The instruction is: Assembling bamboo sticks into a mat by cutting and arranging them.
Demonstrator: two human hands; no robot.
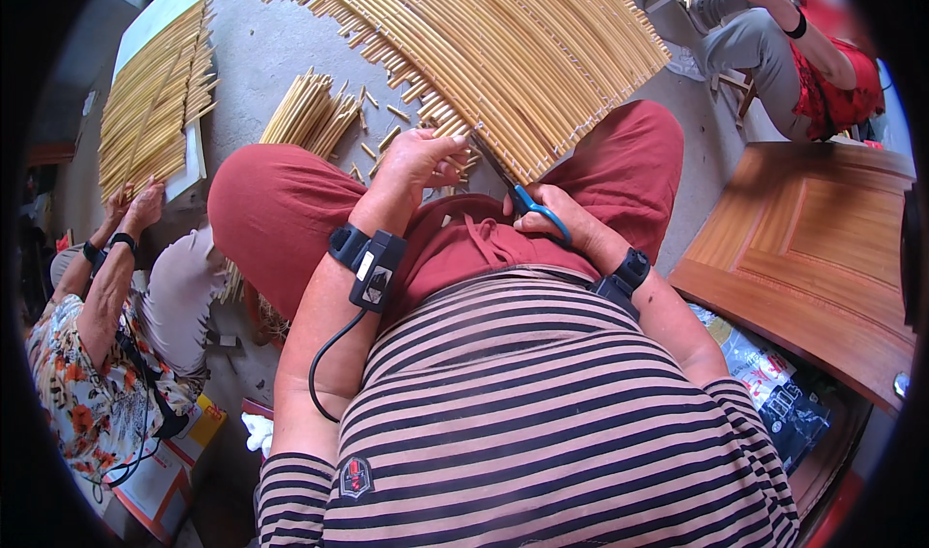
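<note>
While the right hand [569,209] clasps blue-handled scissors [528,201], the left hand [414,161] curls its fingers — pinch unclear — beside a golden-stick mat's edge [513,151].

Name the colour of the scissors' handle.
The scissors' handle is blue, clearest in the head view.

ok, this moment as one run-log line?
left grip: at nearest stalk mat, hold unclear | right grip: holding blue-handled scissors | blades: at mat edge | stalk bundle: on floor
</note>
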